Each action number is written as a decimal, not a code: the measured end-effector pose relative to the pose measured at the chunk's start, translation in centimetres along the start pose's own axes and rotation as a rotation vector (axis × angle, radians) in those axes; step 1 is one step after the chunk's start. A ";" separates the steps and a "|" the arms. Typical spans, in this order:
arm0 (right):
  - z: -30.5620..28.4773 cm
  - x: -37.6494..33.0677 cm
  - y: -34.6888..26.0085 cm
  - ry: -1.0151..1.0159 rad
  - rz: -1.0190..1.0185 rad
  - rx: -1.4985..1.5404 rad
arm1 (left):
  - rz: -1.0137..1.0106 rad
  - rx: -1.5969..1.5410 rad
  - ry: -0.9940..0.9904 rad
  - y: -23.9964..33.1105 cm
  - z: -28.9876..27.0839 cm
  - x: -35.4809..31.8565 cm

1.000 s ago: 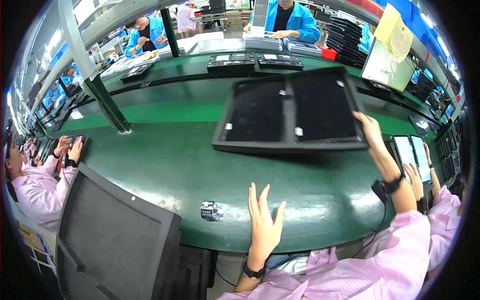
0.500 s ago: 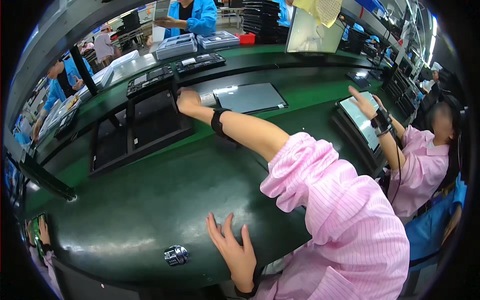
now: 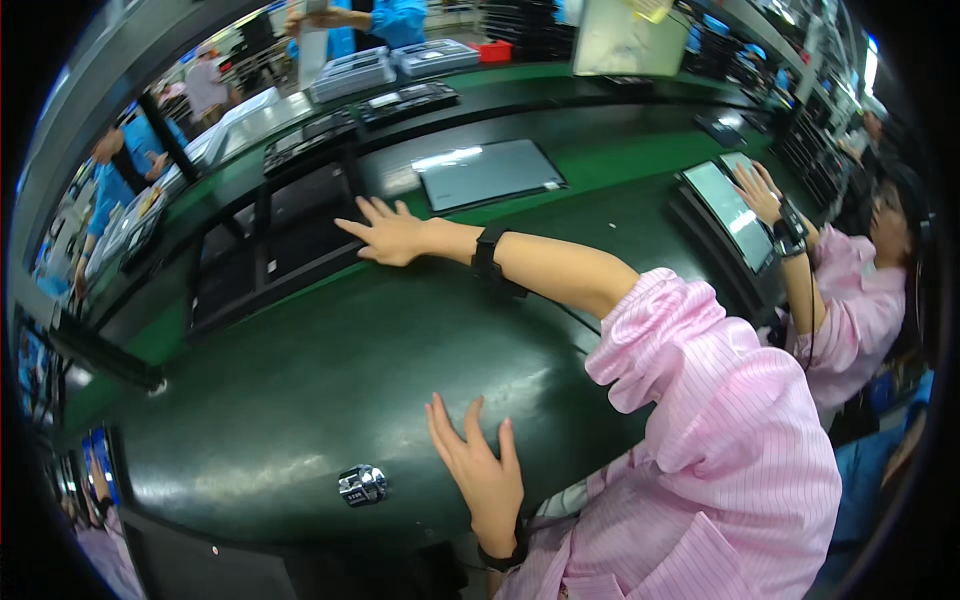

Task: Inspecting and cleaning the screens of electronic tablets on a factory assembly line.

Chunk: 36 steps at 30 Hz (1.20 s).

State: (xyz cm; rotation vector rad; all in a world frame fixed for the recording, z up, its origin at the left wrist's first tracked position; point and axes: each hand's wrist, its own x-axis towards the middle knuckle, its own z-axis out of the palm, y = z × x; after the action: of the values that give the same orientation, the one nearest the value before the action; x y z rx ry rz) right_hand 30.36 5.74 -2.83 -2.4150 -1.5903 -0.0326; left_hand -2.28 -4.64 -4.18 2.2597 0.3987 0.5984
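Note:
My right hand (image 3: 392,234) reaches far out over the near right edge of a black two-part tray (image 3: 305,277). Its fingers are spread and nothing is in them; whether they touch the tray I cannot tell. A flat grey screen panel (image 3: 490,175) lies just beyond and right of that hand. Close to my body, my left hand (image 3: 482,470) hovers over or rests on the green tabletop (image 3: 290,400), fingers apart and without a load. To its left sits a small chrome tally counter (image 3: 362,485).
Opened black device chassis (image 3: 410,102) stand on the raised far ledge, with grey trays (image 3: 352,75) behind. At right, a co-worker's hand (image 3: 758,195) is at a tilted screen panel (image 3: 728,215). A metal post (image 3: 110,355) rises at the left. A pale board (image 3: 632,38) stands at the back.
My right hand has come back toward me from the tray's far right side, and its fingers have spread. My left hand stays open. The co-worker's hand has moved up the tilted panel.

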 end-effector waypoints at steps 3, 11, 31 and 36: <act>-5.4 -5.9 -4.1 -0.071 -0.117 0.120 | 0.018 -0.010 0.004 -0.4 0.0 0.3; -12.4 -26.5 -8.2 -0.538 0.197 0.145 | 0.030 0.097 -0.032 1.1 0.9 0.5; -1.5 -20.4 -20.9 0.098 0.647 0.149 | -0.296 -0.734 -0.230 15.2 -27.9 -0.7; -1.3 -19.2 -22.3 0.254 0.549 0.302 | -0.382 -0.306 0.391 16.8 -37.8 -4.2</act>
State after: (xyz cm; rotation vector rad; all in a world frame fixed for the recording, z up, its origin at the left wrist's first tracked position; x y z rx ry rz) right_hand 2.51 -3.48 -0.20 -2.3995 -0.7338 0.0017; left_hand -24.22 4.53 29.95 1.7125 0.8483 0.8336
